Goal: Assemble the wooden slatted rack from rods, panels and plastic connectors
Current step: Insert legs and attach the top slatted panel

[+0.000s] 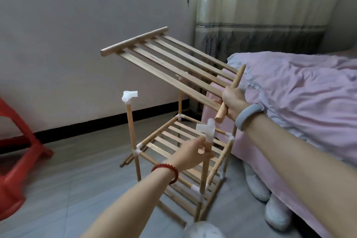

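A partly built wooden rack point(174, 142) stands on the floor, with slatted shelves low and at mid height joined by white plastic connectors. My right hand point(232, 100) grips the near end rod of a loose slatted panel point(164, 58), held tilted above the rack. My left hand point(190, 152) pinches the near upright rod just under its white connector point(207, 128). Another upright at the left carries a white connector point(129, 96) on top. The far uprights are partly hidden behind the panel.
A bed with a pink cover point(301, 98) runs along the right, close to the rack. White shoes point(258, 185) lie under its edge. A red plastic stool point(13, 160) stands at the left. Loose rods point(127, 160) lie on the grey floor behind the rack.
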Demonstrator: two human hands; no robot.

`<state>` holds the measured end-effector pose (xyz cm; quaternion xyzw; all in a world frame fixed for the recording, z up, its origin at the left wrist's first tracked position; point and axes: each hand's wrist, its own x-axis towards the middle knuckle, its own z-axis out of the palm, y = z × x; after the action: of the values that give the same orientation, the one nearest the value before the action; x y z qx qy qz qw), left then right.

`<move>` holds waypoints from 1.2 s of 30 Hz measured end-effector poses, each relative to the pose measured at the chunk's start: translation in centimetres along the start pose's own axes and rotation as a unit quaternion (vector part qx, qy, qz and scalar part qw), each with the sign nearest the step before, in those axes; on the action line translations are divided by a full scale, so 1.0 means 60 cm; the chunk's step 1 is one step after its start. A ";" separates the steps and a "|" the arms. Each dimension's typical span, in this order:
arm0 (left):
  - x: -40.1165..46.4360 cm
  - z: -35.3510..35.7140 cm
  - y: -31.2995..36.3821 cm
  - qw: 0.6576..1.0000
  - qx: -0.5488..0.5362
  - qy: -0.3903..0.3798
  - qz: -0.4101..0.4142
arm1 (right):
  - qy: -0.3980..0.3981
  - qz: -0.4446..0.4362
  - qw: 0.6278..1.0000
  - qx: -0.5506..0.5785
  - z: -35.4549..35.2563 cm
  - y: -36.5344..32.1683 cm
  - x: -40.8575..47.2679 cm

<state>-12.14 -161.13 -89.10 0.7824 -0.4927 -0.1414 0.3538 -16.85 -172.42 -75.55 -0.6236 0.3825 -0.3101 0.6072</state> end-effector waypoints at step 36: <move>-0.189 -0.187 -0.242 0.925 -0.057 0.350 -0.135 | 0.006 0.112 0.987 0.119 0.235 0.064 -0.053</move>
<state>-1.39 -142.76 -92.63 0.8199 -0.2187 0.0671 0.5248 -6.86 -162.28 -80.13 -0.4980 0.4138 -0.2872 0.7058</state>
